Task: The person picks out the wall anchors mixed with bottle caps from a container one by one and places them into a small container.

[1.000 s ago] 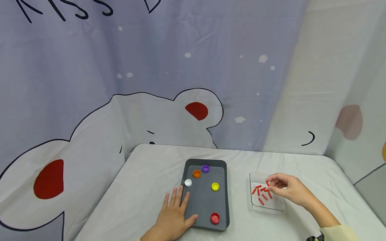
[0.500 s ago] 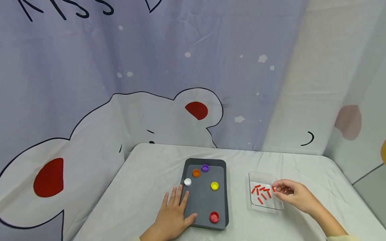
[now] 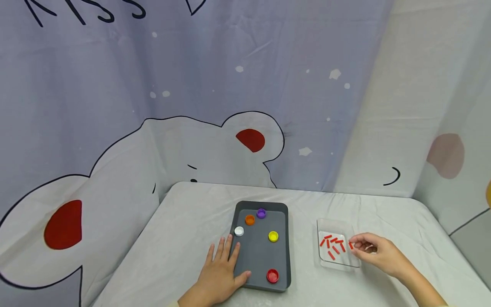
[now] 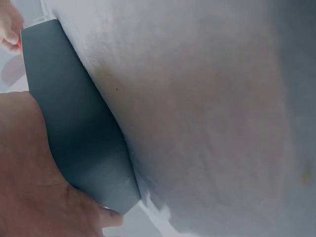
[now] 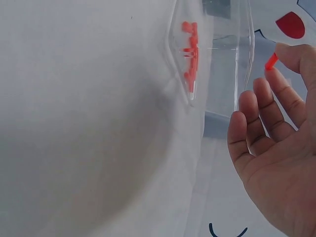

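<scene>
Between thumb and index finger, my right hand (image 3: 377,252) pinches a small red stick (image 5: 271,61), held above the right edge of a clear plastic box (image 3: 339,265). Several more red sticks (image 3: 336,250) lie scattered on the box's floor. My left hand (image 3: 218,275) lies with straight, spread fingers at the lower left side of a dark grey tray (image 3: 261,260), touching its rim. In the left wrist view the tray's side wall (image 4: 79,118) runs beside that hand. A red cap (image 3: 272,276) sits near the tray's front right corner.
Also in the tray are a white cap (image 3: 239,231), an orange cap (image 3: 249,220), a purple cap (image 3: 261,213) and a yellow cap (image 3: 273,236). A white cloth (image 3: 303,281) covers the table. A printed curtain (image 3: 215,64) hangs behind.
My right hand has moved right and slightly nearer with the red stick, from over the box's middle to its right edge. The left hand has stayed in place.
</scene>
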Demonstrator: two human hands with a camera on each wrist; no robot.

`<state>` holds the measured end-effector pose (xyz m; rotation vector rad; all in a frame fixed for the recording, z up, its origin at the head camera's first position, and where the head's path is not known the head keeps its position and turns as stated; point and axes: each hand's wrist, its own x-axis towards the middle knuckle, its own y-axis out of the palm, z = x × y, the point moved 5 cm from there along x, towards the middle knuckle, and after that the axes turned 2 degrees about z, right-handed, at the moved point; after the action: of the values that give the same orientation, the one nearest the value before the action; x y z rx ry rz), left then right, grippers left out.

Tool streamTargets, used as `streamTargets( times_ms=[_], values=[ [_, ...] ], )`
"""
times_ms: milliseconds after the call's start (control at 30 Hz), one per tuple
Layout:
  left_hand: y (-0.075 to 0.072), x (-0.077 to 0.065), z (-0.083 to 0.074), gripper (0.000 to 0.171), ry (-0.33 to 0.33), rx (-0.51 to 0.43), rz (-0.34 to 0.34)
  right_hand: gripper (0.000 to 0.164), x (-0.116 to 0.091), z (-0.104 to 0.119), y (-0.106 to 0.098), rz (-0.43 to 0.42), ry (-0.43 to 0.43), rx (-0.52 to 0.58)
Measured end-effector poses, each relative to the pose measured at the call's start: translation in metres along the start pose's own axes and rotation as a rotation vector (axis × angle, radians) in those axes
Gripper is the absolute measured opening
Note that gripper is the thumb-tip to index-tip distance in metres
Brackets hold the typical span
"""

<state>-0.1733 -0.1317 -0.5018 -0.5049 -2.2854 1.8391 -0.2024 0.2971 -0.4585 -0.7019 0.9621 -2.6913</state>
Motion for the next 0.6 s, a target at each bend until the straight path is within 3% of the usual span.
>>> streamTargets(
  times_ms=[233, 600],
  values=[
    [-0.0005, -0.0001, -0.0016, 0.089, -0.008, -0.018, 0.006, 0.022, -0.0003, -0.0023, 0.0003, 0.001, 0.020, -0.005],
    [-0.0004, 0.0026, -0.0021, 0.090, -0.017, -0.054, 0.017, 0.019, -0.0040, -0.0086, -0.0061, -0.026, 0.134, -0.053]
  ],
)
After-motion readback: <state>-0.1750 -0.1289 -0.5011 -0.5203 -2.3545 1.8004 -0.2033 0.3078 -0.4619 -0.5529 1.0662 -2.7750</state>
